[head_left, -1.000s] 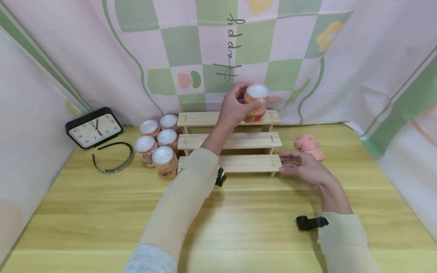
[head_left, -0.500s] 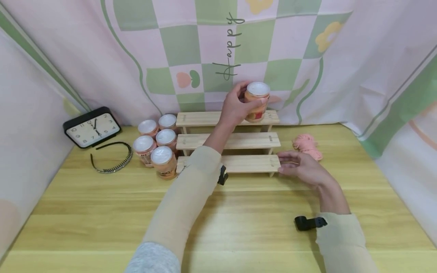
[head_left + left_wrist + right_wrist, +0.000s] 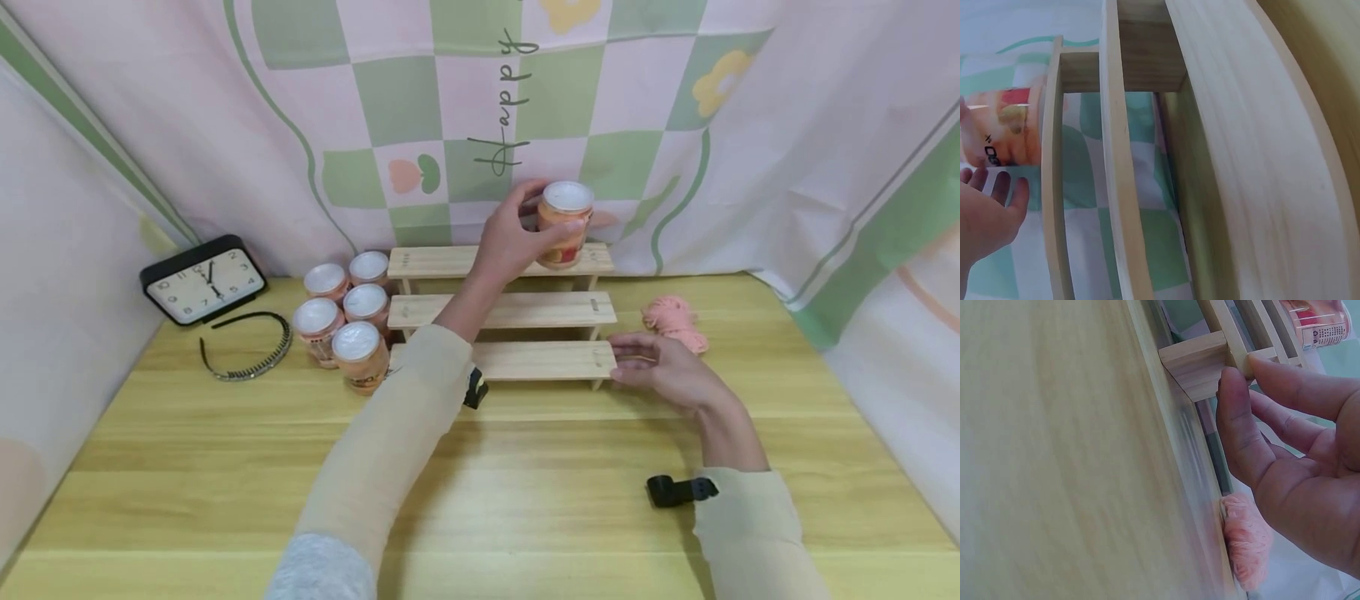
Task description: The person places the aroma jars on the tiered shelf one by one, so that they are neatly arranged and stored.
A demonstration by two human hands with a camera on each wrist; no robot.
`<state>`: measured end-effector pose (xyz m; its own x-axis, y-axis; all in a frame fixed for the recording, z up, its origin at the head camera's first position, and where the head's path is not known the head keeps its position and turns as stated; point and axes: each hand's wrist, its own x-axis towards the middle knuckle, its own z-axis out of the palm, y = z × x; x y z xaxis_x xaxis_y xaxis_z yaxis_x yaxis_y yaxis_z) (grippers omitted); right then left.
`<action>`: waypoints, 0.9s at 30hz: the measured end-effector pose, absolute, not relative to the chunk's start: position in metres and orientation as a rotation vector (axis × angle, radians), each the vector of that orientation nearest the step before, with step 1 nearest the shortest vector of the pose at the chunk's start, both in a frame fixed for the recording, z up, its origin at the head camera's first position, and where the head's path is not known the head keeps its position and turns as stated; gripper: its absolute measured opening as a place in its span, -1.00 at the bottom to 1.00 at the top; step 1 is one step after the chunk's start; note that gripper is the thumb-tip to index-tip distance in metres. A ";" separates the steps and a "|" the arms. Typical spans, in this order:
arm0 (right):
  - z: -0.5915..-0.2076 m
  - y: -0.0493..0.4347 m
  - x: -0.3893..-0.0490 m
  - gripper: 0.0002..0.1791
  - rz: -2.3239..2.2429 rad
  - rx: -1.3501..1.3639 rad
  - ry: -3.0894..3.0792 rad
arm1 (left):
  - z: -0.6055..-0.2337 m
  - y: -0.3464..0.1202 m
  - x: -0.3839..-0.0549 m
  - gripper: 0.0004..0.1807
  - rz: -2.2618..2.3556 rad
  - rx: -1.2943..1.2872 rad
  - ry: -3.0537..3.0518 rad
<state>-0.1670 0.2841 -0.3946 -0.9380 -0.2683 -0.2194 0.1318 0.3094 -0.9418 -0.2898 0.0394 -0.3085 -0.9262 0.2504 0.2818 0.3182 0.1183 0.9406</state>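
Left hand (image 3: pixel 507 235) grips jar (image 3: pixel 1013 128) at top shelf (image 3: pixel 442 262), right hand (image 3: pixel 663 367) pinches bottom shelf (image 3: pixel 536 361); best settle jar flat before loosening.

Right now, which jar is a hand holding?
The jar at the right end of the top shelf, in the left hand; five other jars stand left of it.

the right hand (image 3: pixel 1304 487) pinches the end of a tiered wooden shelf (image 3: pixel 1197 357) between thumb and fingertip. a printed jar (image 3: pixel 1319 324), cut off at the corner, seems to rest on its far tier; pink yarn (image 3: pixel 1247 540) lies on the wood-grain tabletop (image 3: pixel 1066 450).
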 end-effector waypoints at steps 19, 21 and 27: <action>-0.394 0.286 -0.166 -0.30 -1.645 -0.121 2.259 | -0.314 0.001 -0.276 -0.32 -1.991 -0.509 -2.262; -0.393 0.286 -0.166 -0.30 -1.651 -0.120 2.255 | -0.314 -0.004 -0.273 -0.32 -1.986 -0.516 -2.257; -0.392 0.285 -0.167 -0.30 -1.655 -0.114 2.248 | -0.313 -0.020 -0.266 -0.30 -1.975 -0.513 -2.287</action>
